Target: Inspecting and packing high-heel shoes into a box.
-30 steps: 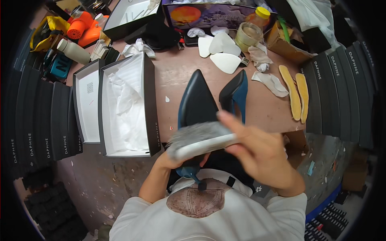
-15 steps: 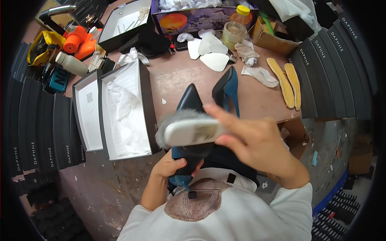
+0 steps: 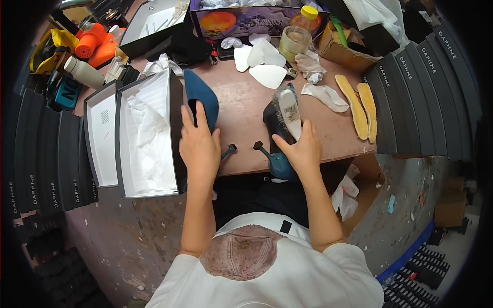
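Observation:
My left hand (image 3: 199, 146) grips a teal-blue pointed high-heeled shoe (image 3: 203, 95) beside the open shoe box; its fingers are at the shoe's opening, and the thin heel sticks out to the right. My right hand (image 3: 304, 151) is closed around the end of a white-backed brush (image 3: 291, 115) with grey bristles. Under the brush and hand lies the second high-heeled shoe (image 3: 281, 167), its black sole partly showing and its heel pointing left. My right thumb is over this shoe; whether it presses on it I cannot tell.
An open shoe box (image 3: 150, 138) with white tissue stands left. Yellow insoles (image 3: 365, 110), crumpled cloth (image 3: 325, 97), white pads (image 3: 267, 76) and a yellow-capped jar (image 3: 296, 38) sit farther back. Stacked dark boxes (image 3: 411, 97) flank the table; a carton (image 3: 365, 192) stands below right.
The shoe in my left hand has gone from my lap to the table and turned blue upper outward. My right hand has carried the brush right, onto the second shoe, which now lies nearer me.

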A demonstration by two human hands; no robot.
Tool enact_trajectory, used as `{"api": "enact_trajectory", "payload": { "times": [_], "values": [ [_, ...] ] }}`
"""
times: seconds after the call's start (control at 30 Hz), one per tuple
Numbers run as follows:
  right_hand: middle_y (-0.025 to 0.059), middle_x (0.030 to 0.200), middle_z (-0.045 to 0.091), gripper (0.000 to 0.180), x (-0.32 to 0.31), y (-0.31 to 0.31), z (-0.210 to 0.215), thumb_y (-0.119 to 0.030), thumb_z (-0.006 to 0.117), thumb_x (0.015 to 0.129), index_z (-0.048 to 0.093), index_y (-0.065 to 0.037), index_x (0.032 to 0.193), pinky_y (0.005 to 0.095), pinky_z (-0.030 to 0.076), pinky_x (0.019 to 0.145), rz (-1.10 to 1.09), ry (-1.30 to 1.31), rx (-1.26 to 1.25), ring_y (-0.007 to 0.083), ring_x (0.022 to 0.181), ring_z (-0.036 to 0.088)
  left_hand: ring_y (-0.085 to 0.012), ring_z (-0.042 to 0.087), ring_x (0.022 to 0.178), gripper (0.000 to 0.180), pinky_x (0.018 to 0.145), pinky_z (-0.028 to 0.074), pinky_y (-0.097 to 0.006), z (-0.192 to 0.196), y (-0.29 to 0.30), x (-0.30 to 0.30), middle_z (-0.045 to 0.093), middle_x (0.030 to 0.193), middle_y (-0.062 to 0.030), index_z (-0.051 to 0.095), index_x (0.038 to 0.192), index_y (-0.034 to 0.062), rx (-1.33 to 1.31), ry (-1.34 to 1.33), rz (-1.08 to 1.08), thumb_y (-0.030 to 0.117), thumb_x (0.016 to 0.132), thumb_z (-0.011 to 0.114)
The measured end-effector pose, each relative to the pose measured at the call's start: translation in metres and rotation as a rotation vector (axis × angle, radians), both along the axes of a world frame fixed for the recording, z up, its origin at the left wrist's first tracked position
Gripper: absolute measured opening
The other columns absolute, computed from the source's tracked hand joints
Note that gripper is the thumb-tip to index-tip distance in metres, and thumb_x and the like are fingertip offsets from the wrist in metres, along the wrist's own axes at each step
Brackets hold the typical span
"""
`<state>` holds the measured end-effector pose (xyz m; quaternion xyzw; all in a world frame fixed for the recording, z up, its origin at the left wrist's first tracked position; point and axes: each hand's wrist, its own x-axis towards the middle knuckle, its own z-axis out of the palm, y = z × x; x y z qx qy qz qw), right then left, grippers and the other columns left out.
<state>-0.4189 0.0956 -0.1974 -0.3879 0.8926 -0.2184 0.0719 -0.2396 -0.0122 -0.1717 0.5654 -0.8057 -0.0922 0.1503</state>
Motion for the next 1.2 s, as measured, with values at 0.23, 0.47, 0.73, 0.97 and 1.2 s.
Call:
{"api": "enact_trajectory", "payload": {
  "times": [0.23, 0.47, 0.73, 0.97, 1.2],
  "values": [
    [0.005, 0.089, 0.06, 0.042, -0.029, 0.028, -0.027, -0.014, 0.079, 0.07, 0.056, 0.0, 0.102, 0.0281, 0.048, 0.069, 0.007, -1.089, -0.5, 0.0141, 0.082, 0.058, -0.0341, 0.038, 0.128, 0.065, 0.101, 0.035, -0.041, -0.005, 0.036, -0.015, 0.041, 0.134, -0.0235, 0.033, 0.138, -0.0009, 0.11, 0.906, -0.338, 0.007, 0.081, 0.063],
    [0.0117, 0.1, 0.059, 0.073, 0.005, 0.101, 0.024, -0.023, 0.082, 0.07, 0.038, -0.002, 0.124, 0.0309, 0.047, 0.083, 0.05, -0.542, -0.331, 0.0187, 0.094, 0.057, -0.0243, 0.051, 0.115, 0.062, 0.097, 0.04, -0.036, -0.051, 0.093, -0.054, 0.048, 0.13, -0.0181, 0.035, 0.134, -0.0007, 1.408, 1.265, -0.613, 0.018, 0.083, 0.067],
    [0.0164, 0.1, 0.056, 0.085, -0.031, 0.154, 0.075, -0.043, 0.065, 0.081, 0.022, -0.005, 0.145, 0.036, 0.049, 0.067, 0.112, -0.116, -0.189, 0.0314, 0.077, 0.06, -0.0166, 0.055, 0.103, 0.047, 0.09, 0.044, -0.032, -0.069, 0.094, -0.048, 0.057, 0.114, -0.0099, 0.046, 0.125, 0.0016, 1.39, 1.052, -0.725, 0.011, 0.083, 0.066],
    [0.0197, 0.088, 0.066, 0.057, -0.069, 0.119, 0.075, -0.028, 0.067, 0.08, 0.049, -0.012, 0.132, 0.0385, 0.051, 0.062, 0.071, -0.18, 0.148, 0.0323, 0.07, 0.066, -0.016, 0.061, 0.074, 0.022, 0.069, 0.049, -0.03, -0.062, 0.085, -0.025, 0.062, 0.086, -0.0087, 0.058, 0.099, -0.0003, 1.597, 0.974, -0.735, 0.007, 0.08, 0.068],
    [0.0181, 0.072, 0.063, 0.057, -0.075, 0.105, 0.086, -0.032, 0.068, 0.079, 0.051, -0.014, 0.13, 0.0401, 0.05, 0.06, -0.042, -0.042, 0.392, 0.0317, 0.064, 0.064, -0.0122, 0.058, 0.067, 0.016, 0.062, 0.046, -0.026, -0.057, 0.075, -0.011, 0.061, 0.077, -0.0049, 0.059, 0.092, -0.0001, 1.586, 0.859, -0.793, 0.003, 0.078, 0.067]
  ]
}}
